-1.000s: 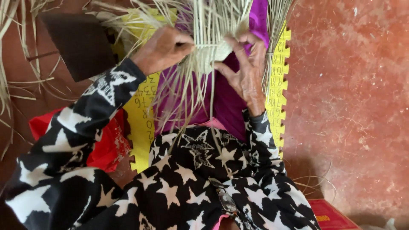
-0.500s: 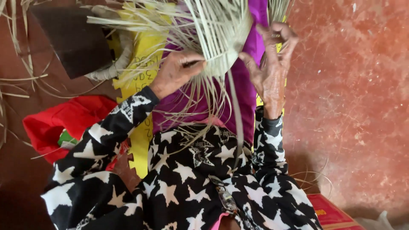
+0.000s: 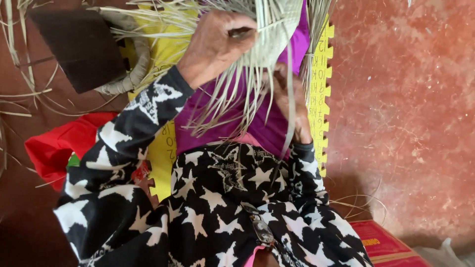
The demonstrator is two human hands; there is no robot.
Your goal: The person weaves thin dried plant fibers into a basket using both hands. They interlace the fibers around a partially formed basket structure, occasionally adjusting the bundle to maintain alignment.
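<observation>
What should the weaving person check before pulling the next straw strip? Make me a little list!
1. Left hand grips the woven piece: ok.
2. Right hand supports it from below: ok, though partly hidden by strands.
3. Loose strips hang free, untangled: cannot tell.
4. Foam mat lies under the work: ok.
5. Spare strips lie within reach on the floor: ok.

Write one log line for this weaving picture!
left hand: gripping woven straw piece | right hand: under loose strands | beneath: yellow foam mat

A home craft spot on the worn red cement floor (image 3: 405, 109), with yellow foam mat (image 3: 321, 99) and scattered straw strips (image 3: 20, 64)
</observation>
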